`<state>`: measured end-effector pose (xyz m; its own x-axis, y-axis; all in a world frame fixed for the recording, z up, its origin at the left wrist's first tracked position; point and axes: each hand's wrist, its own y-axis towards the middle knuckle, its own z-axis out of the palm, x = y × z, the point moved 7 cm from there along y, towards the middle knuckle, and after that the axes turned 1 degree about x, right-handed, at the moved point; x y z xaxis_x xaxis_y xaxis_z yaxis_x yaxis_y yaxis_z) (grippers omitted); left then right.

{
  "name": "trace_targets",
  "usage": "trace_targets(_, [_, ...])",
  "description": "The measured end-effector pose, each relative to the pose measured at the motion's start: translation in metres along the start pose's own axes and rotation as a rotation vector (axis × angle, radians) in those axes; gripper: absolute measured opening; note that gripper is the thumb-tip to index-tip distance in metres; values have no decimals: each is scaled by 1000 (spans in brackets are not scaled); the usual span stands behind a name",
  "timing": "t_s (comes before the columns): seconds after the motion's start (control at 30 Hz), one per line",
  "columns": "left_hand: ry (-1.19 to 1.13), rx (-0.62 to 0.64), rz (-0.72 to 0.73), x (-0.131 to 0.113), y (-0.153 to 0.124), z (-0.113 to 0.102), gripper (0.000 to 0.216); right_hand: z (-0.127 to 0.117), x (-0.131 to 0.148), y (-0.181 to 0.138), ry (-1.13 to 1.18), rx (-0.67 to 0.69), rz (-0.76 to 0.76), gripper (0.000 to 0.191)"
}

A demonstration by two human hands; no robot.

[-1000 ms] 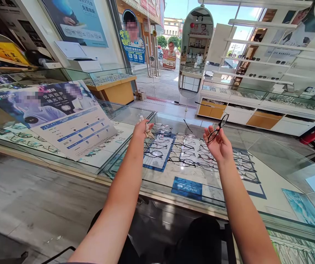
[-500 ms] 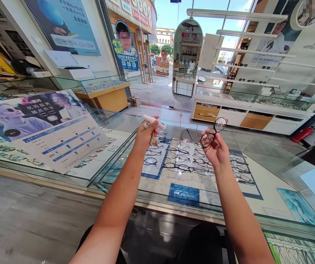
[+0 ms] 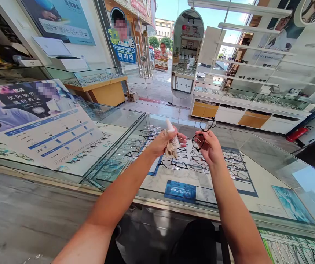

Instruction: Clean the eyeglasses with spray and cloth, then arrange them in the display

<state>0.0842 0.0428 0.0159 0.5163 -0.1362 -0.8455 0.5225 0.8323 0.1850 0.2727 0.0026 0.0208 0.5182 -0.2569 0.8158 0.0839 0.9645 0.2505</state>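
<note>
Item in hand: one pair of dark-rimmed glasses, raised above the counter and tilted, one lens higher and the other lower toward seven o'clock. The right hand, at five o'clock from them, pinches the frame between thumb and fingers, apparently near the bridge. Whether a fingertip bears on a lens cannot be told. Recommended: keep this pinch light and on the frame alone, the lens faces free of skin, since thin rims would likely flex under pressure.

At nine o'clock from the glasses, apart from them, the left hand is closed around a white bottle and a beige cloth together; some fingers extend past the bottle. Its nozzle points up, leaning toward eleven o'clock. The double hold is judged workable but crowded: the bottle could slip against the cloth, so a firm wrap is advised, with the loose folds gathered clear of the nozzle.

Surroundings: rows of spectacles at eight o'clock, in the glass-topped counter; a blue card at seven; a printed board at nine, farther off; an oval mirror near half past eleven.
</note>
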Motion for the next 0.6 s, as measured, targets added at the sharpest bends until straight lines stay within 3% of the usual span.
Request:
trace_targets(0.37, [40,2,33,-1,1,-4,67,21,-28,-8,-105,74,147,42])
trace_targets(0.5, [376,-140,198,-12,2,-18,86,26,-34,-11,-158,113,181,43])
trace_targets(0.6, [675,-193,282,-19,-1,-19,84,29,-38,-13,-219,157,204,44])
